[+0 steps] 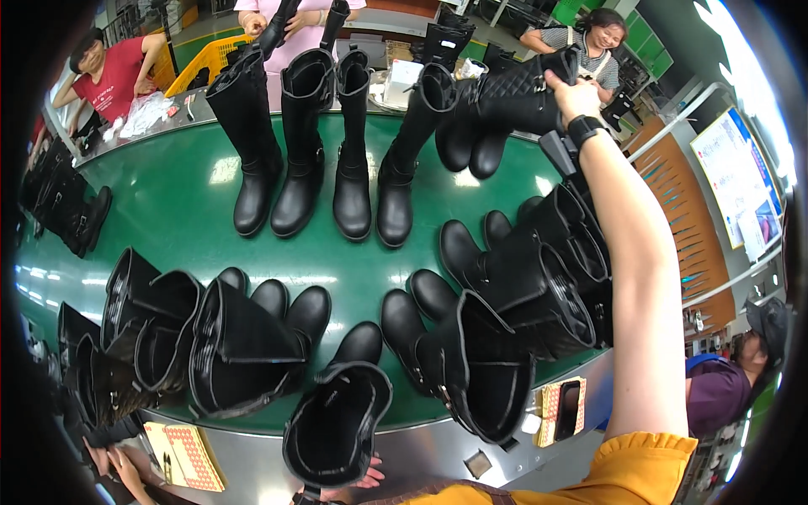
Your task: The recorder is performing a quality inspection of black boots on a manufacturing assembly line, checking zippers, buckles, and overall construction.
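Boots, four in an upright row, stand toward the far side of the green counter. Just right of that row, the person's right hand is closed around the upper shaft of a quilted boot, a narrow grip with the boot held inside it. The shaft lies tilted toward that hand; two toes show below it, crowded together, and I cannot make out how the pair overlaps. A dark watch sits on the wrist, and the bare forearm cuts across my sight of the right side, past the right cluster of boots.

At the near edge, a wide-mouthed boot blocks most of the left hand; only some fingers show beside it, so whether that grip holds anything I cannot tell. The left cluster of boots fills that side.

A patterned pad lies at the lower left near a co-worker's hands; a second pad at the right carries a phone. Across the counter, a person in pink handles dark boots near a yellow basket, and a person in stripes is partly hidden behind the quilted boot.
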`<action>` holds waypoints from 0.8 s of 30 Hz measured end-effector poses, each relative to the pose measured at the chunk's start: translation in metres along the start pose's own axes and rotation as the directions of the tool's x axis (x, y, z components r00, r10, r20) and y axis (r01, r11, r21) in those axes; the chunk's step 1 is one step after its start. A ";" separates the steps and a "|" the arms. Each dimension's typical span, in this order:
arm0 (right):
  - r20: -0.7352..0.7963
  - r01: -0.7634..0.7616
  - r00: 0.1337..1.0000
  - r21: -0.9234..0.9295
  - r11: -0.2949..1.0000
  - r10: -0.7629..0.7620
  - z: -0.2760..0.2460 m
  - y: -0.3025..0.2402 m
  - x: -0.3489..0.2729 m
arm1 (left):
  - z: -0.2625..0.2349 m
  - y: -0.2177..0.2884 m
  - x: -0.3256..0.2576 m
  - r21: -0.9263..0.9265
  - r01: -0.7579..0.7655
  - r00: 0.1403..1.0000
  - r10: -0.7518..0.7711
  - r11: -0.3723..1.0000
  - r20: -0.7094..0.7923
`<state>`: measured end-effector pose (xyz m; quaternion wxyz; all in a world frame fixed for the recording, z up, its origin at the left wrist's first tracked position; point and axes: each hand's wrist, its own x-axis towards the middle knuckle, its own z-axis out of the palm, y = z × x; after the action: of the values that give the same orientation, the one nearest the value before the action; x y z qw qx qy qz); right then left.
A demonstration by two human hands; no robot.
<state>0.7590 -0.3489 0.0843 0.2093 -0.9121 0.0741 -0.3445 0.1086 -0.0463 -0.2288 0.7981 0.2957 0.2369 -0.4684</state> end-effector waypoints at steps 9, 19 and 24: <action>0.564 0.293 0.826 -0.413 0.862 -0.010 0.120 -0.016 -0.006 | -0.011 0.002 0.017 -0.156 0.161 0.986 -0.153 0.975 0.063; 0.533 0.451 0.783 -0.134 0.882 -0.319 0.006 -0.005 -0.008 | 0.009 0.004 0.012 -0.057 0.179 0.970 -0.186 0.982 -0.155; 0.396 0.555 0.678 0.277 0.785 -0.619 -0.145 -0.020 -0.083 | 0.029 0.009 0.004 0.087 0.086 0.977 -0.067 0.993 -0.200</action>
<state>0.6012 -0.3556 0.1412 0.1597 -0.9258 -0.2988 -0.1677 0.1215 -0.0648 -0.2085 0.7371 0.3688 0.3035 -0.4780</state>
